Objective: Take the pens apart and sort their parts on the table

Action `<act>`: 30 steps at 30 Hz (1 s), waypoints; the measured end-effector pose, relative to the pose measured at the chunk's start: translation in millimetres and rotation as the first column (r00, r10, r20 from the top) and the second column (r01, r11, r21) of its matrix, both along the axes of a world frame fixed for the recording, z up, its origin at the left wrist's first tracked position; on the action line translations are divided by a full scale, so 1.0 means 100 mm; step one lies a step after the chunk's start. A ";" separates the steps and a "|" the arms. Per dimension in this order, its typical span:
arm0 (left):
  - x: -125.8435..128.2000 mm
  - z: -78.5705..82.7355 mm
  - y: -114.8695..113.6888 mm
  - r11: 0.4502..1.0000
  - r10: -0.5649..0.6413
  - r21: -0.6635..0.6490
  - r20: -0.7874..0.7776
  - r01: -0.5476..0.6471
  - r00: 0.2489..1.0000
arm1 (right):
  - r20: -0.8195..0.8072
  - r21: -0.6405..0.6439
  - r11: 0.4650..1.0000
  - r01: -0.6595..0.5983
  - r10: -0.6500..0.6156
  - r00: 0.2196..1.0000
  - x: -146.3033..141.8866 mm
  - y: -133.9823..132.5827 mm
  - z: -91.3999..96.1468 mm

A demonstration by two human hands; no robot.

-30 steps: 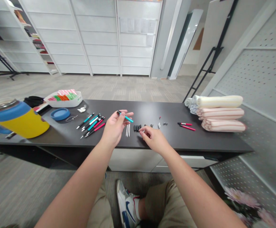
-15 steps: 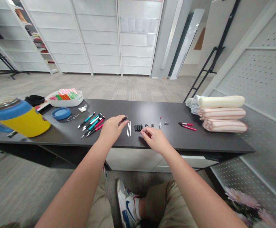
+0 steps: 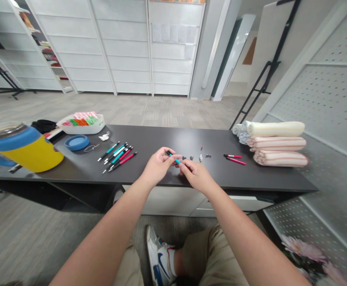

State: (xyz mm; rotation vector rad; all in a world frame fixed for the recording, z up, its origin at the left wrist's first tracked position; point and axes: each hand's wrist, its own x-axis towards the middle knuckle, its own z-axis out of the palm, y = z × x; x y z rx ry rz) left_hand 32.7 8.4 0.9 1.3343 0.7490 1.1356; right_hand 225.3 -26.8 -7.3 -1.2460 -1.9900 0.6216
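A teal pen barrel (image 3: 177,161) with a black end is pinched in my left hand (image 3: 160,163), slanting down toward the right. At its lower end, the closed fingertips of my right hand (image 3: 194,171) meet it; any small part between them is hidden. Just beyond my right fingers lie small dark pieces (image 3: 191,158) and small pale pieces (image 3: 201,157). Left of my hands is a group of assembled teal, white and red pens (image 3: 121,157). My hands cover the spot of the white refills and black grips.
Two red pen pieces (image 3: 234,159) lie to the right, before rolled towels (image 3: 280,143). A tiny red piece (image 3: 202,148) sits farther back. Leftward are a blue lid (image 3: 76,142), a white tray (image 3: 98,126) with colourful packets and a large yellow-blue mug (image 3: 31,153).
My left hand has moved right, bringing the teal pen up to my right hand, which has barely moved. The white refills and black grips are now covered.
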 end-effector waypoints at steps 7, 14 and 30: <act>0.02 -0.01 0.01 0.992 -0.082 0.084 -0.151 0.096 0.985 | -0.135 -0.082 0.995 0.050 -0.061 0.989 0.08 0.04 -0.09; -0.02 0.04 -0.04 0.991 0.032 0.136 -0.235 0.001 0.971 | -0.139 -0.165 0.968 0.188 -0.212 0.967 0.35 -0.14 -0.13; -0.97 0.16 0.11 0.723 0.683 0.671 -0.730 -0.166 0.019 | 0.396 0.207 0.762 0.614 -0.639 0.660 2.03 -0.36 -0.23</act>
